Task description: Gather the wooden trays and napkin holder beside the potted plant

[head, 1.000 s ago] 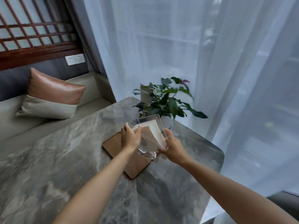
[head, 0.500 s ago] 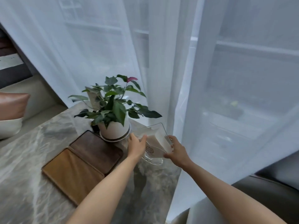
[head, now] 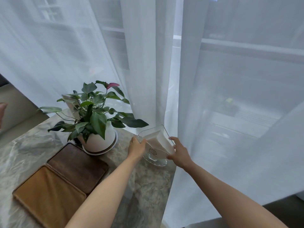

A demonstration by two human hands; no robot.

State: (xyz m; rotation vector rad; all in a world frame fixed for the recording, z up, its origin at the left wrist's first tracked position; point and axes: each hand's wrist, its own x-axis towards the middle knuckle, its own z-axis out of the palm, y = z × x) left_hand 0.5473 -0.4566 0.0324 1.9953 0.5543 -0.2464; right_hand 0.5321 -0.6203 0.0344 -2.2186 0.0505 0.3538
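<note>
A clear napkin holder (head: pixel 157 146) with white napkins stands on its round foot at the table's far right corner, just right of the potted plant (head: pixel 97 122). My left hand (head: pixel 136 148) grips its left side and my right hand (head: pixel 178 152) grips its right side. Two wooden trays lie side by side left of my arms: a dark brown tray (head: pixel 77 165) touching the plant's saucer and a light brown tray (head: pixel 47 195) nearer to me.
The grey marble table (head: pixel 148 186) ends just right of the holder, where a sheer white curtain (head: pixel 164 79) hangs against the edge. A beige bench seat (head: pixel 14 104) lies at the far left behind the table.
The holder has moved from above the trays to the right of the plant and come down to the table corner. My view has swung right with it.
</note>
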